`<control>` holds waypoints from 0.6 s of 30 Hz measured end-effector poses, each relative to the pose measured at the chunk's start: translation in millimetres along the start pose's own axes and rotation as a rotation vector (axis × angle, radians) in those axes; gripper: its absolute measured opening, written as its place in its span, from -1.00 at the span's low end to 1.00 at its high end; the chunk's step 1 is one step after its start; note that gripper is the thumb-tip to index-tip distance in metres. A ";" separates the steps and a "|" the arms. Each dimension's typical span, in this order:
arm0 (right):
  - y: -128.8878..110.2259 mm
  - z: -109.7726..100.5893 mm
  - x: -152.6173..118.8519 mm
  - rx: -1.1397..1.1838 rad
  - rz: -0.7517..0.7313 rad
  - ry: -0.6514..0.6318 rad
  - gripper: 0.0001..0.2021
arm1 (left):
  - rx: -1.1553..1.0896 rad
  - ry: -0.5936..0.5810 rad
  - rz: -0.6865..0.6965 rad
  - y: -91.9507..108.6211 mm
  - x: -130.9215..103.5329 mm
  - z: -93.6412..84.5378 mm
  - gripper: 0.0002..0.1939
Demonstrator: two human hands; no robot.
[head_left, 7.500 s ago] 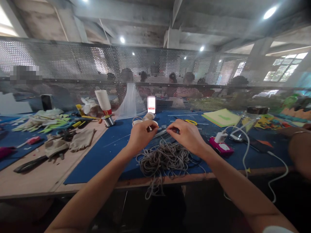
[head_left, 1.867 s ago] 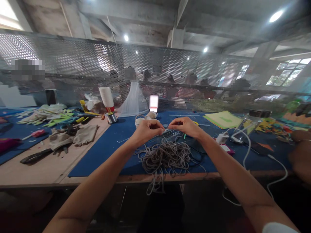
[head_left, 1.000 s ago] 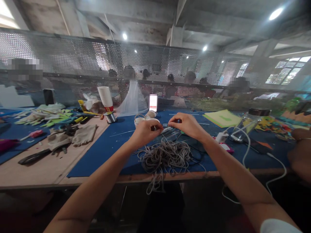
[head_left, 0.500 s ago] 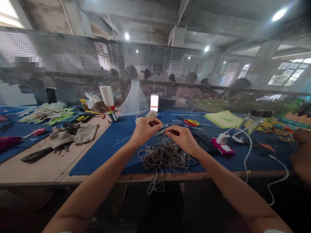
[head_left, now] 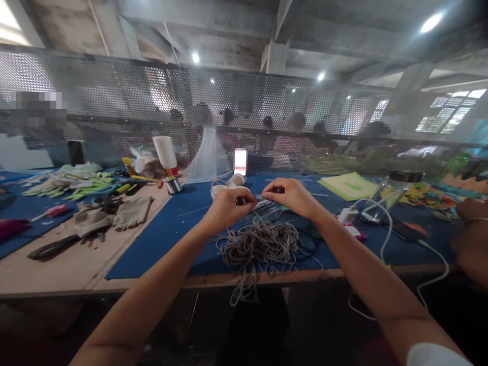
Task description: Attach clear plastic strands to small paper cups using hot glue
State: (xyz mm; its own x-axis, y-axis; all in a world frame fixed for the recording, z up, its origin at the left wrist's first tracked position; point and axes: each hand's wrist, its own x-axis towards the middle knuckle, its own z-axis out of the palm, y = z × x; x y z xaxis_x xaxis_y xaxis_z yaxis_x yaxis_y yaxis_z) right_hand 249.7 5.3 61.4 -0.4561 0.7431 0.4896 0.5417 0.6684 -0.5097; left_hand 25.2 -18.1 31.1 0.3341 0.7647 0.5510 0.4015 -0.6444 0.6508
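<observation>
My left hand is closed in a pinch above a tangled heap of grey cord. A strand of the cord runs up from the heap to its fingertips. Close by on the right, my right hand is also pinched, its fingertips a small gap from the left ones. Whatever lies between the right fingertips is too small to make out. Thin clear strips lie on the blue mat behind the heap. Some loops of cord hang over the table's front edge.
Left of the mat lie work gloves and a black-handled tool. Stacked paper cups stand on a metal spool. A lit phone stands behind my hands. At right are yellow paper, a jar, a charger and another person's arm.
My right hand has moved up and slightly right, and now covers the scissors. The left hand stays nearly in place, still pinched. The view has shifted slightly.
</observation>
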 end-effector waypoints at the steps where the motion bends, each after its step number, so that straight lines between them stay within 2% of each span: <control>1: 6.1 0.7 2.7 0.093 0.022 -0.051 -0.83 | -0.048 -0.006 -0.019 0.9 0.6 -1.0 -0.88; 5: 19.1 12.0 2.0 0.347 0.118 -0.081 -0.75 | -0.206 0.000 -0.101 5.4 3.5 -4.5 -0.89; 9: 15.1 35.2 -10.9 0.370 0.105 0.076 -0.75 | -0.254 0.083 -0.154 3.4 5.3 -3.2 -0.85; 13: 0.2 52.1 -24.4 0.126 0.024 0.184 -0.83 | -0.044 0.208 -0.110 -0.7 4.3 -0.4 -0.87; 18: -24.9 43.4 -31.0 -0.290 -0.050 0.167 -0.86 | 0.241 0.230 -0.042 0.0 1.2 0.7 -0.88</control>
State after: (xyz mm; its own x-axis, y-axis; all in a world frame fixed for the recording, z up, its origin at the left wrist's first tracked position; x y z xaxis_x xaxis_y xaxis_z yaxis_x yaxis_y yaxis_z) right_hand 219.7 -33.0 28.2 -0.3784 0.6782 0.6300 0.7110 0.6488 -0.2714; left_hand 26.2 -17.2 31.4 0.1224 0.7520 0.6477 0.6105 -0.5716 0.5482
